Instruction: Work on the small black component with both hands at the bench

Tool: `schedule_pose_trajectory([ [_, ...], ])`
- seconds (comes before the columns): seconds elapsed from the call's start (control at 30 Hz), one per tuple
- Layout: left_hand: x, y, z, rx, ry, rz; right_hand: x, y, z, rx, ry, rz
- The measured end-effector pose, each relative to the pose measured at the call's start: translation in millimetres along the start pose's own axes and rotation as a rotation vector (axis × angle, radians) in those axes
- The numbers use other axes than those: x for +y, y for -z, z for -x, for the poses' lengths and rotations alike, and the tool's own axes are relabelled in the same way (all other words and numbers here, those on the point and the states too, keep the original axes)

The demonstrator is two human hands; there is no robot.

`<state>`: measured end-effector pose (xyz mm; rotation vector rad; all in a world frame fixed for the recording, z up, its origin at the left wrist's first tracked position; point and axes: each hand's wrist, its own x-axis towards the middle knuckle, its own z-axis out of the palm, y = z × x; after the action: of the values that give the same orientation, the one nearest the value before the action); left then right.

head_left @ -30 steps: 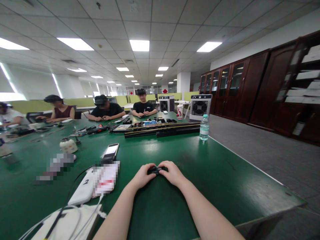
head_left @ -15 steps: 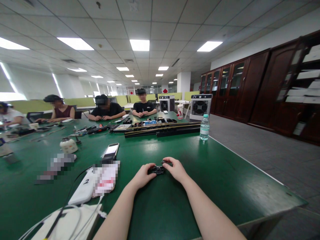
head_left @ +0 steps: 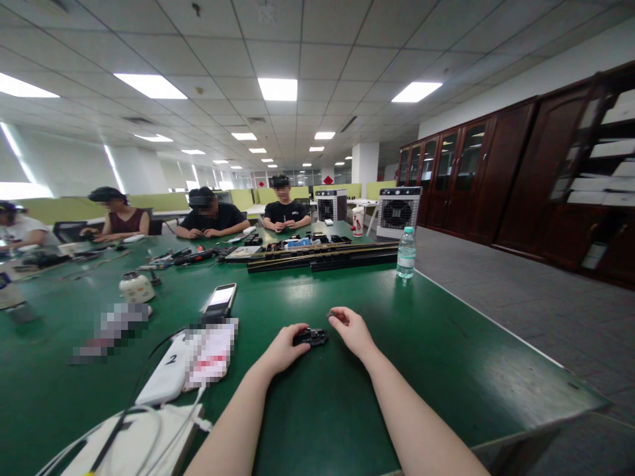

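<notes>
My left hand (head_left: 286,345) rests on the green table (head_left: 421,344) with its fingers closed on a small black part (head_left: 311,338). My right hand (head_left: 351,326) hovers just right of and beyond that part, thumb and forefinger pinched on a tiny dark piece (head_left: 330,314) too small to name. The two hands are a little apart.
A phone (head_left: 221,299), a white power bank (head_left: 161,377) with cables, and a white box (head_left: 133,443) lie to my left. Long black rails (head_left: 322,258) and a water bottle (head_left: 405,253) stand farther off. Several people sit at the table's far left. Wooden cabinets (head_left: 496,172) line the right wall.
My right hand has come off the black part and moved up and to the right, pinching a tiny piece. My left hand stays on the part.
</notes>
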<state>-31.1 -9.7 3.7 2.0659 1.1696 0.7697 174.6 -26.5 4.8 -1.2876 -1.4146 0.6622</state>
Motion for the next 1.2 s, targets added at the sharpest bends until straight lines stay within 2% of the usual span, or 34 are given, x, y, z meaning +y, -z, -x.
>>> schedule_pose_trajectory([
  [0.47,8,1.6,3,-0.008,0.001,-0.030,1,0,-2,0.101,-0.070,-0.160],
  [0.7,5,1.4,2,-0.001,-0.009,-0.014,5,1,-4,0.126,-0.106,-0.207],
  [0.87,2,0.8,1,-0.007,-0.016,-0.022,3,1,-3,0.196,-0.133,-0.283],
  [1.2,5,1.7,2,-0.004,-0.011,-0.058,-15,6,2,0.226,-0.352,-0.344],
])
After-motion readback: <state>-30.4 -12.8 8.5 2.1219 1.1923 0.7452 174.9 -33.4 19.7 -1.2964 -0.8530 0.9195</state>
